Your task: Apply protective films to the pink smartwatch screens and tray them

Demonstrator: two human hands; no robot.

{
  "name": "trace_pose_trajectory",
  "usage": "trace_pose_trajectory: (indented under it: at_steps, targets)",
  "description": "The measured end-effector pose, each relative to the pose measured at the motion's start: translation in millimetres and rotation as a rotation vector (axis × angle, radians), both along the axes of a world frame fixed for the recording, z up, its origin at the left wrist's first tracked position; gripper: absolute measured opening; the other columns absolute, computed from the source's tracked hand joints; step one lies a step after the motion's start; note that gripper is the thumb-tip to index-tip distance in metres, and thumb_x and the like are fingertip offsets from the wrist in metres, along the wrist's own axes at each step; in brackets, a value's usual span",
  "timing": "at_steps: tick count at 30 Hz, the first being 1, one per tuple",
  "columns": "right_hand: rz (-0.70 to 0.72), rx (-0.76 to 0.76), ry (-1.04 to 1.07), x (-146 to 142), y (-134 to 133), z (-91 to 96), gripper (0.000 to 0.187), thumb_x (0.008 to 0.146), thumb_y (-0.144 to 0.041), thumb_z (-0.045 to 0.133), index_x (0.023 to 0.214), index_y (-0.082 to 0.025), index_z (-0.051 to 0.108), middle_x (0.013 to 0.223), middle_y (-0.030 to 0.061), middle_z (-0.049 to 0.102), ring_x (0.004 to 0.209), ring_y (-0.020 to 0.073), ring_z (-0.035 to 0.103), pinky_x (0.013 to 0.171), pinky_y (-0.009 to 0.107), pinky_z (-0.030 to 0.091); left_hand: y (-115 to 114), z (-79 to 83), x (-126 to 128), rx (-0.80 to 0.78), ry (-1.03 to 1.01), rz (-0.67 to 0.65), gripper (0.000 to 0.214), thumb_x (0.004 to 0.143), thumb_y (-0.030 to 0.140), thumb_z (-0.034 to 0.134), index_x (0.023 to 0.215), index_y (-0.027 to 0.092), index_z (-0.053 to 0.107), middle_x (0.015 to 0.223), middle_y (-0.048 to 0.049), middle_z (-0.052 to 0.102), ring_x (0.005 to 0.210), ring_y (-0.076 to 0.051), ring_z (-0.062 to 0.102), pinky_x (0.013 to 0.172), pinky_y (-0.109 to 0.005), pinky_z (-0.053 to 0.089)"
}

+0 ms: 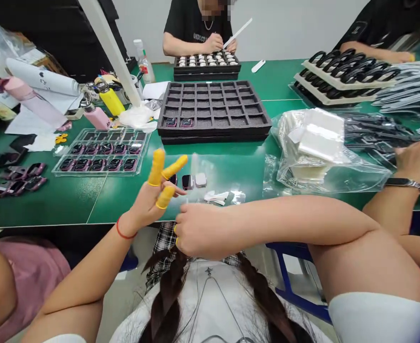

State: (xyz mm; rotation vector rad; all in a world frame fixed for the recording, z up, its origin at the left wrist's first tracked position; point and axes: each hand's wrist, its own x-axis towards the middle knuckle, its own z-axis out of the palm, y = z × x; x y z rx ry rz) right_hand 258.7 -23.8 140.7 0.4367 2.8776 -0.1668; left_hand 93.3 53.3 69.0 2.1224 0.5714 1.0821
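Note:
My left hand [151,195] is raised just past the table's near edge, yellow finger cots on several fingertips. Its fingers are spread, and I see nothing held in them. Beside it, my right hand [203,231] is curled with its back to me; yellow cots peek out at its left side. Whatever its fingers may hold is hidden. Just beyond the hands lie a dark square watch-like piece [187,182] and a white square piece [200,180]. Another dark piece is partly covered by my left hand. Crumpled white scraps [216,197] lie to the right.
A black compartment tray [215,131] holds two watch-like pieces. Left stands a clear plastic tray [101,172] filled with more. Clear bags [292,147] with white sheets lie right. Bottles [112,101] and a white post [112,47] stand left. Co-workers sit opposite and on both sides.

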Motion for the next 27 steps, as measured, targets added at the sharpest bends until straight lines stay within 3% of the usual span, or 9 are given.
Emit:
trace_pose_trajectory:
  at_steps: [3, 5, 10, 13, 15, 17, 21, 24, 27]
  targets:
    - [0.071, -0.064, -0.096, -27, 2, -37.5, 0.010, 0.082, -0.015, 0.064, 0.076, -0.021, 0.070, 0.085, 0.0024, 0.074, 0.082, 0.0189, 0.064, 0.066, 0.033, 0.041, 2, -28.9, 7, -0.130, 0.118, -0.154, 0.057, 0.099, 0.035, 0.050, 0.153, 0.035, 0.031, 0.138, -0.0103, 0.062, 0.116, -0.028, 0.067, 0.070, -0.032, 0.065]
    - [0.079, -0.082, -0.078, -32, 1, -53.5, 0.011, 0.083, -0.015, 0.063, 0.077, -0.020, 0.070, 0.087, 0.0033, 0.074, 0.084, 0.0194, 0.064, 0.069, 0.033, 0.042, -1, -43.4, 12, -0.231, 0.165, -0.148, 0.068, 0.097, 0.027, 0.053, 0.156, 0.033, 0.020, 0.132, -0.0096, 0.066, 0.115, -0.026, 0.068, 0.084, -0.036, 0.063]
    - [0.028, -0.011, 0.329, 2, -3, -53.9, 0.020, 0.095, -0.017, 0.051, 0.087, -0.017, 0.069, 0.094, 0.0074, 0.070, 0.091, 0.0202, 0.061, 0.074, 0.034, 0.044, -12, -55.4, 16, -0.348, -0.014, 0.048, 0.067, 0.094, 0.021, 0.059, 0.154, 0.030, 0.029, 0.123, -0.0084, 0.071, 0.098, -0.022, 0.075, 0.096, -0.041, 0.059]
    - [-0.230, 0.076, 0.618, 40, 5, -50.2, 0.022, 0.099, -0.017, 0.045, 0.102, -0.016, 0.066, 0.102, 0.0091, 0.069, 0.103, 0.0201, 0.060, 0.086, 0.036, 0.047, -17, -53.1, 16, -0.324, -0.163, 0.107, 0.070, 0.090, 0.017, 0.066, 0.150, 0.034, 0.036, 0.119, -0.0051, 0.073, 0.095, -0.021, 0.075, 0.095, -0.040, 0.061]
    - [-0.507, 0.144, 0.732, 63, 14, -56.7, 0.024, 0.099, -0.020, 0.048, 0.120, -0.018, 0.059, 0.119, 0.0116, 0.065, 0.118, 0.0223, 0.056, 0.098, 0.041, 0.045, -19, -50.6, 18, -0.317, -0.237, 0.102, 0.069, 0.087, 0.013, 0.068, 0.147, 0.036, 0.042, 0.117, -0.0025, 0.074, 0.091, -0.019, 0.076, 0.092, -0.038, 0.062]
    - [-0.692, 0.125, 0.765, 78, 22, -68.6, 0.037, 0.096, -0.027, 0.056, 0.132, -0.021, 0.051, 0.131, 0.0134, 0.059, 0.125, 0.0258, 0.052, 0.103, 0.047, 0.044, -20, -48.6, 21, -0.328, -0.279, 0.101, 0.067, 0.087, 0.011, 0.068, 0.144, 0.038, 0.045, 0.116, -0.0003, 0.074, 0.090, -0.018, 0.076, 0.091, -0.037, 0.063]
    - [-0.861, -0.191, 0.834, 88, 28, -89.2, 0.040, 0.092, -0.027, 0.063, 0.129, -0.020, 0.052, 0.116, 0.0086, 0.067, 0.107, 0.0219, 0.062, 0.095, 0.042, 0.050, -20, -49.1, 25, -0.363, -0.298, 0.092, 0.068, 0.086, 0.007, 0.067, 0.142, 0.040, 0.047, 0.113, 0.0018, 0.075, 0.089, -0.018, 0.077, 0.095, -0.040, 0.062]
    - [-1.020, -0.519, 0.965, 86, 29, -95.2, 0.032, 0.091, -0.019, 0.060, 0.122, -0.017, 0.056, 0.093, 0.0026, 0.070, 0.089, 0.0156, 0.066, 0.085, 0.033, 0.054, -20, -53.0, 26, -0.378, -0.299, 0.080, 0.070, 0.085, 0.004, 0.067, 0.142, 0.041, 0.049, 0.111, 0.0040, 0.076, 0.090, -0.018, 0.077, 0.105, -0.044, 0.056]
    - [-1.131, -0.795, 0.984, 87, 30, -97.4, 0.030, 0.091, -0.021, 0.058, 0.121, -0.016, 0.056, 0.080, 0.0000, 0.070, 0.078, 0.0142, 0.068, 0.077, 0.031, 0.055, -21, -57.4, 24, -0.467, -0.299, 0.075, 0.068, 0.086, 0.005, 0.066, 0.142, 0.040, 0.049, 0.113, 0.0043, 0.076, 0.098, -0.018, 0.075, 0.103, -0.040, 0.057]
